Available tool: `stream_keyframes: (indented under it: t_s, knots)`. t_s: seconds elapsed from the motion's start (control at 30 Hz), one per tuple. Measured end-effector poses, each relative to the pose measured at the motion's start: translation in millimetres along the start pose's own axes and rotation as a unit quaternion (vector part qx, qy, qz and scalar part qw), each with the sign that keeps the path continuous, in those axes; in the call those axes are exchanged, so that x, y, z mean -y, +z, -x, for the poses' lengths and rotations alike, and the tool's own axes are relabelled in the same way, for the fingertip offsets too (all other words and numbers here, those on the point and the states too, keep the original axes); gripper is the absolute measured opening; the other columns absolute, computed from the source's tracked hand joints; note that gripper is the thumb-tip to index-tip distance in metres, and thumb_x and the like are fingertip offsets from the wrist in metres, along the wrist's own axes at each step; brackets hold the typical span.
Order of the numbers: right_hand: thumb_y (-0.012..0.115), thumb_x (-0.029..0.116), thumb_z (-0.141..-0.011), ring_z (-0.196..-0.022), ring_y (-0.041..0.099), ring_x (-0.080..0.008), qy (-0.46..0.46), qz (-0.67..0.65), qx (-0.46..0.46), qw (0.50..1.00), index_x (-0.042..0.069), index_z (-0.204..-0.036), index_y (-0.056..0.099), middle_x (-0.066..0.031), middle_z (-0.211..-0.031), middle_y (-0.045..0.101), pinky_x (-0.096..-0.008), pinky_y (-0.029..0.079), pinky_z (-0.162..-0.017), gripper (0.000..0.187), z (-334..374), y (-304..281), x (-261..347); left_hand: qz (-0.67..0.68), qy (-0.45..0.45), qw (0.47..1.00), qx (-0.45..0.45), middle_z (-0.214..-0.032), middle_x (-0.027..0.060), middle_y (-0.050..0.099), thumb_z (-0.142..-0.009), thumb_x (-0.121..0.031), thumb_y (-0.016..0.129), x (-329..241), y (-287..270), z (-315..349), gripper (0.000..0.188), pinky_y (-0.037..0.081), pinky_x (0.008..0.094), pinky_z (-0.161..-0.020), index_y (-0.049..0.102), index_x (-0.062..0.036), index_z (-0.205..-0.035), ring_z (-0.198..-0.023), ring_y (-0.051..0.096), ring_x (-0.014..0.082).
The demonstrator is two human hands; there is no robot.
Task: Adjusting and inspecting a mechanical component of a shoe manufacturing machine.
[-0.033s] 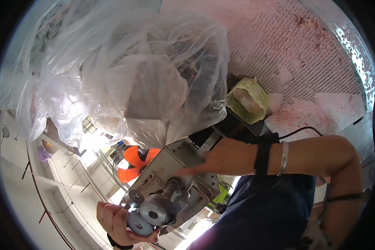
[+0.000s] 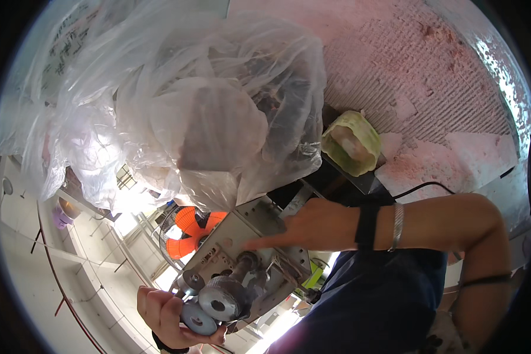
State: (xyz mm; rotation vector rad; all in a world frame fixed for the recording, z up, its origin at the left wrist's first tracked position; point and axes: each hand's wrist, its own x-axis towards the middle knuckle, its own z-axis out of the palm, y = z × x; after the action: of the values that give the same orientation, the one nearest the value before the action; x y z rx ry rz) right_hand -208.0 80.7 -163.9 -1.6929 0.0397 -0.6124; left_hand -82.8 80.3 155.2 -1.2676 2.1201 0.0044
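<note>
My left hand (image 2: pixel 166 315) is at the lower left, its fingers curled round the edge of a smooth blue-grey roller (image 2: pixel 198 318). Against that roller sits a larger knurled metal roller (image 2: pixel 220 300), with a small grey wheel (image 2: pixel 191 282) beside it. All are at the front of a grey metal machine (image 2: pixel 259 221). My right hand (image 2: pixel 312 224) reaches in from the right with its index finger stretched along the machine's face, just above a dark shaft end (image 2: pixel 248 259). Whether the fingertip touches the metal, I cannot tell. Its other fingers are partly hidden.
Crumpled clear plastic bags (image 2: pixel 218 118) fill the upper left. A cut pale-green container (image 2: pixel 352 143) stands beside a ridged surface (image 2: pixel 407 76) covered in pink dust. An orange-bladed fan (image 2: pixel 189 230) is behind the machine. A black cable (image 2: pixel 425 186) runs near my right forearm.
My right hand and its wristband have shifted slightly to the left along the machine. The left hand keeps its hold on the blue-grey roller.
</note>
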Motion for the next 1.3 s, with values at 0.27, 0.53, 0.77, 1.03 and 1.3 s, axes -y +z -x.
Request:
stream_keyframes:
  t_s: [0.27,0.53,0.77,1.03,1.3]
  knots:
    - [0.048,0.005,-0.089,-0.052,0.06,-0.0182,-0.038,0.043,-0.048,0.997,0.05,-0.149,0.02,-0.0066,-0.068,0.052,-0.031,0.051,-0.048,0.079,-38,12,3,-0.002,-0.04,0.999,0.0,-0.07,0.007,0.036,-0.059,-0.08,0.064,-3,1,8,0.078,0.029,0.0367,-0.057,0.044,-0.0076,-0.08,-0.063,0.036,0.0235]
    - [0.049,0.006,-0.087,-0.051,0.058,-0.0155,-0.028,0.132,-0.155,0.979,0.048,-0.148,0.025,-0.0059,-0.066,0.049,-0.0283,0.049,-0.045,0.078,-36,-2,-19,0.006,-0.012,1.0,-0.003,-0.07,0.0065,0.036,-0.057,-0.088,0.061,1,3,3,0.085,0.026,0.0359,-0.055,0.043,-0.0075,-0.078,-0.061,0.035,0.0225]
    - [0.049,0.009,-0.088,-0.051,0.057,-0.0147,0.018,0.163,-0.071,0.984,0.04,-0.151,0.026,-0.0038,-0.069,0.052,-0.029,0.048,-0.044,0.073,-5,-18,-3,0.01,-0.002,1.0,-0.011,-0.07,0.0062,0.035,-0.058,-0.087,0.063,0,2,2,0.085,0.025,0.0354,-0.053,0.044,-0.0069,-0.078,-0.059,0.035,0.0218]
    - [0.051,0.009,-0.086,-0.054,0.061,-0.0237,-0.053,0.057,-0.145,0.986,0.034,-0.151,0.025,-0.0064,-0.061,0.056,-0.0365,0.051,-0.052,0.075,-54,7,4,0.022,0.005,1.0,-0.014,-0.07,0.006,0.035,-0.057,-0.084,0.066,-5,6,-1,0.083,0.025,0.035,-0.052,0.045,-0.0066,-0.078,-0.059,0.035,0.0215]
    - [0.052,0.011,-0.087,-0.058,0.063,-0.0257,-0.026,0.083,-0.094,0.992,0.034,-0.142,0.032,-0.0084,-0.066,0.058,-0.0376,0.052,-0.056,0.063,-47,-14,-12,0.021,-0.011,1.0,-0.003,-0.071,0.0059,0.035,-0.057,-0.082,0.067,-2,2,0,0.081,0.025,0.0353,-0.051,0.046,-0.0064,-0.08,-0.059,0.036,0.0216]
